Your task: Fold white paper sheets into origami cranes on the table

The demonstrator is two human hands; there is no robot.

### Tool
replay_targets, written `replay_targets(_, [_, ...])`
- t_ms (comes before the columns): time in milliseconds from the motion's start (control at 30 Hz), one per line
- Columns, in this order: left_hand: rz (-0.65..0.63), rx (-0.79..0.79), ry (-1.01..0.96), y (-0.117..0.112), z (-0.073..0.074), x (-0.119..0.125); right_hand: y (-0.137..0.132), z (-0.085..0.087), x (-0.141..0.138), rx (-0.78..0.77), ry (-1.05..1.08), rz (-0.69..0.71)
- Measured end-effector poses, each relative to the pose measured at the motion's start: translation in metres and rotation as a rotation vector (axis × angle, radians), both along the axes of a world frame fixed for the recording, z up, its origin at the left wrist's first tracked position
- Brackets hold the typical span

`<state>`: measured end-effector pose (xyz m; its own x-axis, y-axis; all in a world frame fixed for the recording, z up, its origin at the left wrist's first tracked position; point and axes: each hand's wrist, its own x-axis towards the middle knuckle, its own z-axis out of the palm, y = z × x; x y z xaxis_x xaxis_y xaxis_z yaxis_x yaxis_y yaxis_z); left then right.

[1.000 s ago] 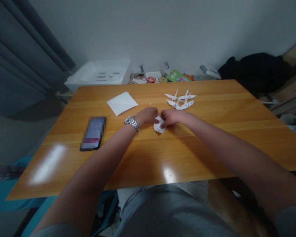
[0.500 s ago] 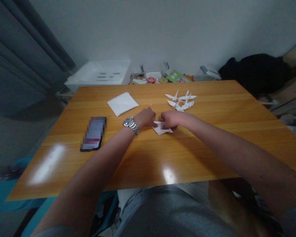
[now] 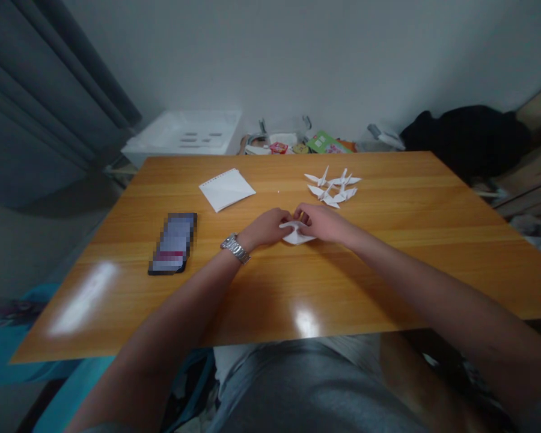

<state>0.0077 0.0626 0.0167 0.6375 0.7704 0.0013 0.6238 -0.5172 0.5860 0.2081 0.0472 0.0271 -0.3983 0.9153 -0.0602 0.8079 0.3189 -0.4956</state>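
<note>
A small folded white paper [image 3: 297, 234] lies on the wooden table [image 3: 388, 252] between my two hands. My left hand [image 3: 268, 225], with a metal wristwatch [image 3: 234, 248] on the wrist, pinches the paper's left edge with curled fingers. My right hand [image 3: 322, 221] grips its right side, fingers bent over the top. A cluster of several finished white paper cranes [image 3: 332, 186] sits just beyond my right hand.
A white notepad [image 3: 226, 189] lies at the back left of the table, and a dark phone [image 3: 174, 243] nearer on the left. Behind the table stand a white plastic bin [image 3: 184, 136], colourful clutter [image 3: 315, 143] and a black bag [image 3: 469, 135].
Both hands have drawn slightly nearer to me and the paper has gone from raised and crumpled-looking to lying flatter on the table, both hands holding it throughout.
</note>
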Motion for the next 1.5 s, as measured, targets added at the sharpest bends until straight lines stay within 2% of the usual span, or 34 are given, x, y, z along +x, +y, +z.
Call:
replay_targets(200, [0.153,0.001,-0.107,-0.010,-0.008,0.001,-0.007,-0.009,0.002,0.055,0.203,-0.052])
replay_targets(367, [0.226,0.048,-0.239,-0.018,-0.013,0.003,-0.018,-0.008,0.001,0.012,0.327,-0.076])
replay_targets(600, [0.153,-0.047,-0.394,-0.021,-0.015,0.000,-0.026,-0.009,0.005,0.040,0.401,-0.073])
replay_targets(900, [0.164,-0.163,-0.533,-0.026,-0.017,0.001,-0.031,-0.018,0.011,0.044,0.516,-0.057])
replay_targets(1033, [0.196,-0.058,-0.478,-0.032,-0.011,0.000,-0.033,-0.017,0.010,-0.002,0.574,-0.064])
replay_targets(1133, [0.201,0.008,-0.461,-0.036,-0.006,-0.001,-0.034,-0.018,0.009,-0.075,0.647,-0.131])
replay_targets(1333, [0.191,0.017,-0.461,-0.039,-0.004,-0.003,-0.036,-0.016,0.007,-0.232,0.802,-0.155])
replay_targets(1500, [0.136,-0.008,-0.490,-0.039,-0.007,-0.005,-0.034,-0.022,0.011,-0.106,0.764,-0.165])
